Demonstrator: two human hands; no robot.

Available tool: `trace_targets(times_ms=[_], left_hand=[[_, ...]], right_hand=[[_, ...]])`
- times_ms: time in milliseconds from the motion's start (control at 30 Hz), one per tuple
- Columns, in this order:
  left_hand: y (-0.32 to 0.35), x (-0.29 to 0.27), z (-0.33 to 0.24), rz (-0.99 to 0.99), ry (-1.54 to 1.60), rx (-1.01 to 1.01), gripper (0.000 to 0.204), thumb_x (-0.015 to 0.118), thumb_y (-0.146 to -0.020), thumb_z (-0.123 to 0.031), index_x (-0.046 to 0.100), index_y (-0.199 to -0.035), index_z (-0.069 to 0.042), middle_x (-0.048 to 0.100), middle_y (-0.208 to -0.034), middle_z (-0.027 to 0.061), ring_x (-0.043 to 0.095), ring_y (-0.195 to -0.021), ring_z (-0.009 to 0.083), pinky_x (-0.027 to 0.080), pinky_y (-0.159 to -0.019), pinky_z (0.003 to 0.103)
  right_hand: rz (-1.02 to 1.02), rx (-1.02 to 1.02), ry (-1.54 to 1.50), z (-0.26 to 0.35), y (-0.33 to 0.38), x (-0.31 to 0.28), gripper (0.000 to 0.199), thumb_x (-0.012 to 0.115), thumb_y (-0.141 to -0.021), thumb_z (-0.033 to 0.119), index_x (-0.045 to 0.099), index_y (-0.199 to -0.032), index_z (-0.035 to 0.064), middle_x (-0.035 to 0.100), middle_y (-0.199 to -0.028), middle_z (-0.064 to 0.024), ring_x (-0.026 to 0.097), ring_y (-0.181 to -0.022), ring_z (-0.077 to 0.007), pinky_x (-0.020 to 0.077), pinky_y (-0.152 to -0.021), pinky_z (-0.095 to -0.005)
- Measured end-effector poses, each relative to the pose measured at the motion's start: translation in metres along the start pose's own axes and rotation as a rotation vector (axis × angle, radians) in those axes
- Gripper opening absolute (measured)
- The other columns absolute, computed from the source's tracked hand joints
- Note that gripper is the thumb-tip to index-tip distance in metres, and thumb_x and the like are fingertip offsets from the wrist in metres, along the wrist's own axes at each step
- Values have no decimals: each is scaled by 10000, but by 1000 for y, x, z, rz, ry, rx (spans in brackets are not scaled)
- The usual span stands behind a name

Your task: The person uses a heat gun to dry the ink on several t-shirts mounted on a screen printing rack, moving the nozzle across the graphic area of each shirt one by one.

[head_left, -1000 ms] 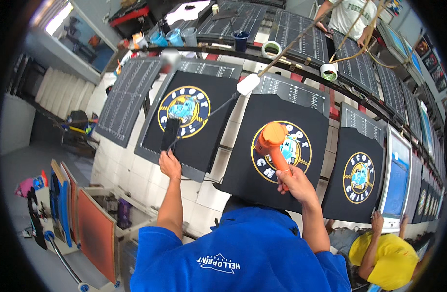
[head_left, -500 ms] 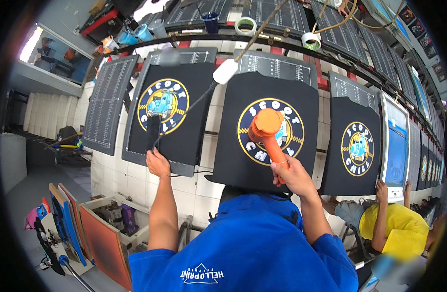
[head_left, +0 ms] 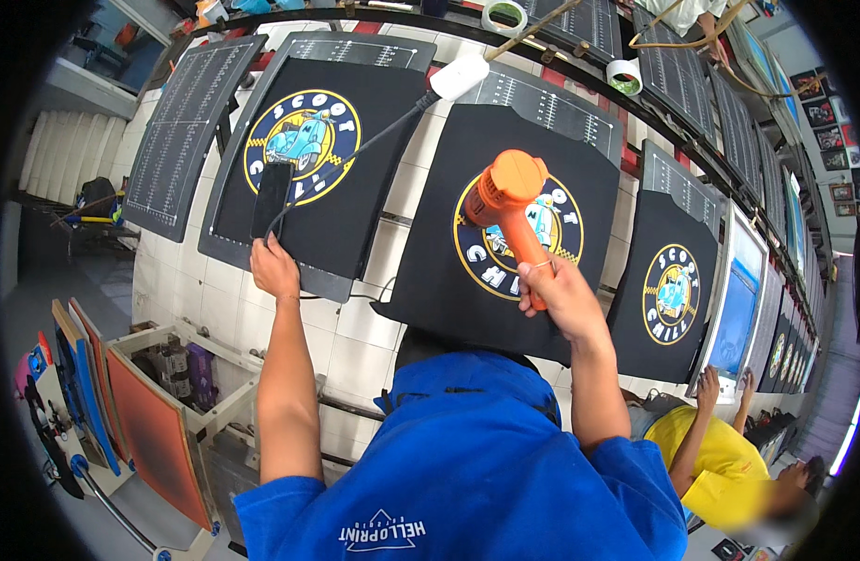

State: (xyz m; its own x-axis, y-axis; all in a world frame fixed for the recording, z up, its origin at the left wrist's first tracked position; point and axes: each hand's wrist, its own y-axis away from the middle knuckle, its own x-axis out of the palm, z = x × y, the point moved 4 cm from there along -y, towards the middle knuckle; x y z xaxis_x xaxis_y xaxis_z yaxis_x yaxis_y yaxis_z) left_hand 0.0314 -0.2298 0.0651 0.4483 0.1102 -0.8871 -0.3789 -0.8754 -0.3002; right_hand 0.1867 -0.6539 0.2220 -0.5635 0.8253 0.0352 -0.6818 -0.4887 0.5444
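My right hand (head_left: 558, 290) is wrapped round the handle of an orange hair dryer (head_left: 512, 201). The dryer hangs over the middle black shirt (head_left: 430, 234), partly covering its round printed scooter design. My left hand (head_left: 275, 267) grips the lower end of a flat black rectangular object (head_left: 273, 200) whose kind I cannot make out. It overlaps the lower left of the print on the left black shirt (head_left: 355, 215). A dark cable runs from a white plug connector (head_left: 460, 78) down toward my left hand.
A bare grey print board (head_left: 182, 140) stands at the left. To the right lie another printed black shirt (head_left: 671, 280) and a framed screen (head_left: 737, 304), held by a person in yellow (head_left: 706, 444). Wooden-framed panels (head_left: 154, 411) lean at the lower left; tape rolls (head_left: 505, 17) sit behind.
The view has shifted and tilted, so the shirts and boards sit differently in it. Both hands keep their holds; the dryer has moved toward the upper left of the middle print.
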Motion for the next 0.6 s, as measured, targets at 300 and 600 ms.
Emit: trace_targets(times_ms=[300,600], left_hand=[[1,2,5,-21,17,-11,391,472,-995,-405,602,-970,-37,657,-959,176,606,-936,401,455,-766,525],[0,4,7,-11,-18,-5,346,510,-985,-361,596,-932,-30,662,-981,143,609,-947,371,474,-776,496]], right_hand=[[123,113,44,6,16,13,269,635,-953,273,572,-1032,24,570,-744,7,583,-613,-68,474,-540,-216],[122,148,63,-4,30,15,297,658,-941,255,576,-1094,15,572,-754,16,580,-604,-60,473,-537,-209]])
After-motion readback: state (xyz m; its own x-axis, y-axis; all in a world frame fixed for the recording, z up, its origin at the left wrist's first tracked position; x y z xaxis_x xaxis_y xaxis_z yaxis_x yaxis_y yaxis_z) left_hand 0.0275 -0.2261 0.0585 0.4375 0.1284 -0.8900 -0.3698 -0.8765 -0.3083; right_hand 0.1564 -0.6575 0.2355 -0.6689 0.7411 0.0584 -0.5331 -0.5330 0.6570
